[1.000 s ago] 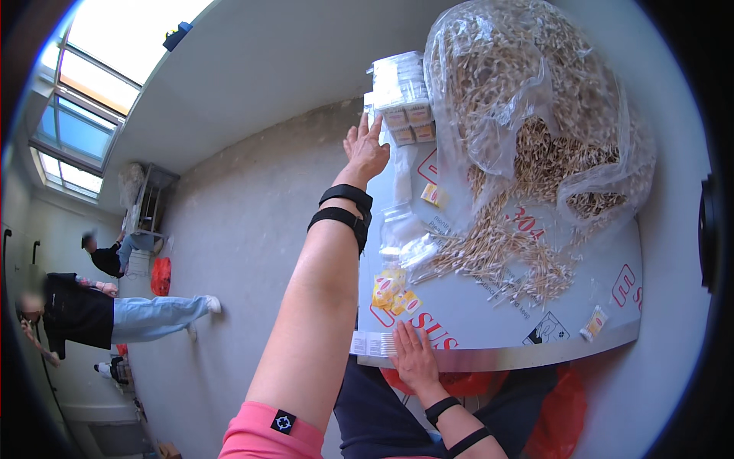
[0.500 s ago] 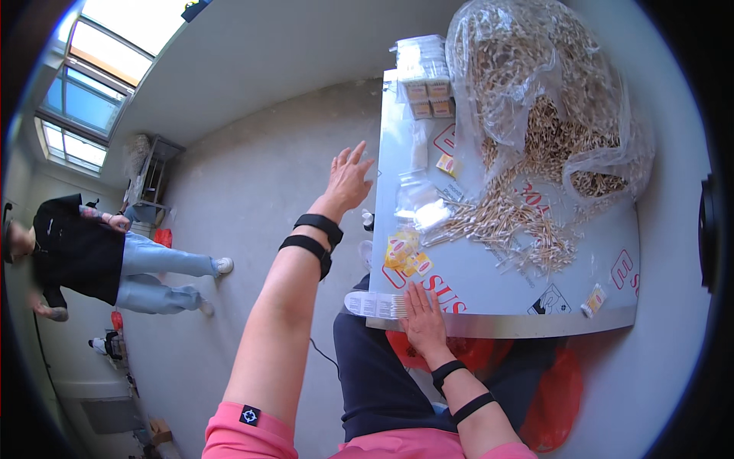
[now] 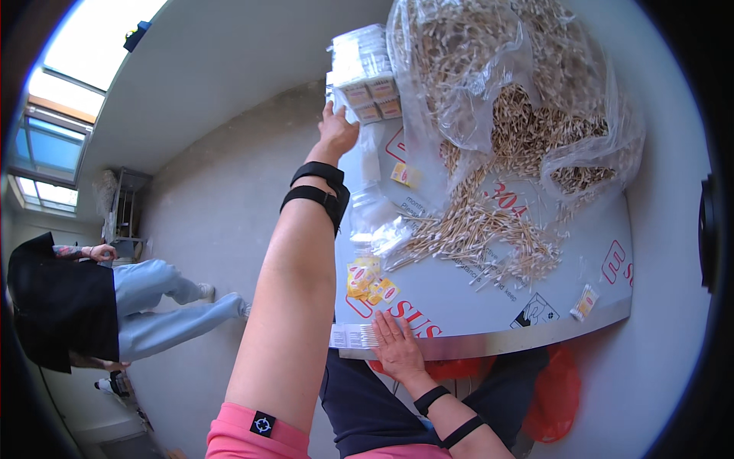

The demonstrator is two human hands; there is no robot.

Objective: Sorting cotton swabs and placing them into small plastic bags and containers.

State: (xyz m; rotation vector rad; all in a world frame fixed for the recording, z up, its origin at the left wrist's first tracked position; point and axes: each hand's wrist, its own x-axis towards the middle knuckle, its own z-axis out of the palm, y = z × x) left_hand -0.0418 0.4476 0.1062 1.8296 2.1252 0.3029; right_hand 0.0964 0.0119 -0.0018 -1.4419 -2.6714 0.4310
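Along the left side of the desk [image 3: 474, 314], the edge gives onto broad grey floor [image 3: 206, 229], and the left forearm reaches forward with open space beside it. Near the far left corner, the left hand [image 3: 336, 131] has its fingers parted, just beside a stack of wrapped packets [image 3: 363, 84]; whether a fingertip touches them, I cannot tell. Well apart from it, the right hand [image 3: 399, 350] lies flat and outstretched at the near edge. By its fingertips, at the near left corner, is a flat swab packet [image 3: 352, 336] with a pale printed face and a row of thin sticks at the end toward the hand. A large clear plastic bag [image 3: 466, 115] fills the far side, bulging with cotton swabs, and loose cotton swabs [image 3: 489, 237] fan out before it. Between that spill and the near edge runs a strip of grey desk, with yellow labels [image 3: 365, 279] at its left and a small packet [image 3: 585, 302] at its right.
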